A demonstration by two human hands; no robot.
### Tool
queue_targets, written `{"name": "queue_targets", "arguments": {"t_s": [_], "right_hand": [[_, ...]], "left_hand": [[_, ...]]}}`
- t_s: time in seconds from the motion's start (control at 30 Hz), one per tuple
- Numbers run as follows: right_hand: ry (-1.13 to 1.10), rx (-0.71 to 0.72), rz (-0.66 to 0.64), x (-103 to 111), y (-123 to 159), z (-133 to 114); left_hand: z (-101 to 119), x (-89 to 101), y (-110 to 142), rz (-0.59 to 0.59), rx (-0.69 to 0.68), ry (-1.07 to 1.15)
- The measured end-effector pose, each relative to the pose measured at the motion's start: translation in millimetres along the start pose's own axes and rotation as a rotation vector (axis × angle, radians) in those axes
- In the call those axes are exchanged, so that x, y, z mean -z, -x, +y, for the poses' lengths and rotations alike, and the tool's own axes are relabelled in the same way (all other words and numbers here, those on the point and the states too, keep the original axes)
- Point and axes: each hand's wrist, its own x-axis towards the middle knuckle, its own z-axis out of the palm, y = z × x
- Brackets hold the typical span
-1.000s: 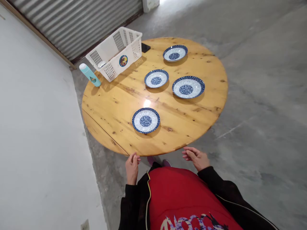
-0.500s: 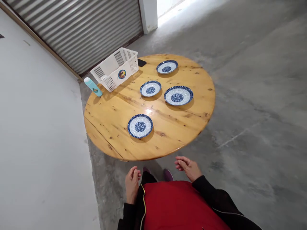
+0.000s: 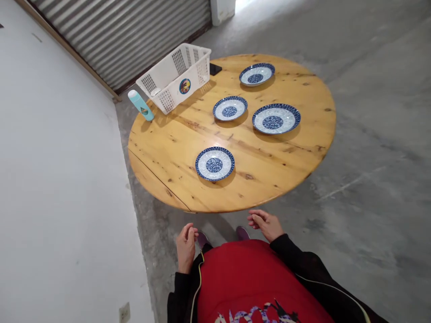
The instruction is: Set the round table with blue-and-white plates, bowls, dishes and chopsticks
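Note:
My left hand point(image 3: 186, 246) hangs in the air before the near table edge, its fingers loosely bent and nothing in them. To the right, my right hand point(image 3: 266, 224) is also empty, with half-curled fingers just short of the same edge. The closest thing on the table is a blue-and-white plate point(image 3: 214, 164). Farther back lie a second plate point(image 3: 230, 108), a larger-looking plate point(image 3: 276, 119) at the right, and another plate point(image 3: 257, 74) near the far side. All lie apart from one another, untouched by either hand.
The round wooden table point(image 3: 175, 166) carries a white plastic basket point(image 3: 175, 87) at the back left. Beside it stand a light-blue bottle point(image 3: 140, 106) and a flat black object point(image 3: 214, 69). A white wall point(image 3: 67, 179) runs along the left, with a corrugated shutter point(image 3: 134, 36) behind.
The view has shifted: the table and plates appear larger, farther right and higher. Both hands keep nearly the same pose, now nearer the table edge. The plates keep their places on the table.

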Motion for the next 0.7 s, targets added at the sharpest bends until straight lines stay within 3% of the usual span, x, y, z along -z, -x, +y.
{"name": "queue_targets", "arguments": {"t_s": [0.17, 0.4, 0.57, 0.7], "right_hand": [[0.047, 0.018, -0.056, -59.9, 8.3, 5.9], [0.1, 0.007, -0.079, -132.6, 23.0, 26.9], [0.106, 0.005, -0.047, -170.0, 34.4, 39.7], [0.117, -0.005, -0.016, -186.6, 43.7, 45.9]], "left_hand": [[-19.2, 55.0, -18.3, 0.07, 0.017, 0.021], [-43.2, 116.1, -50.5, 0.077, 0.027, 0.067], [-53.7, 153.7, -71.2, 0.021, 0.003, 0.043], [-55.3, 167.2, -86.1, -0.016, -0.009, 0.036]]}}
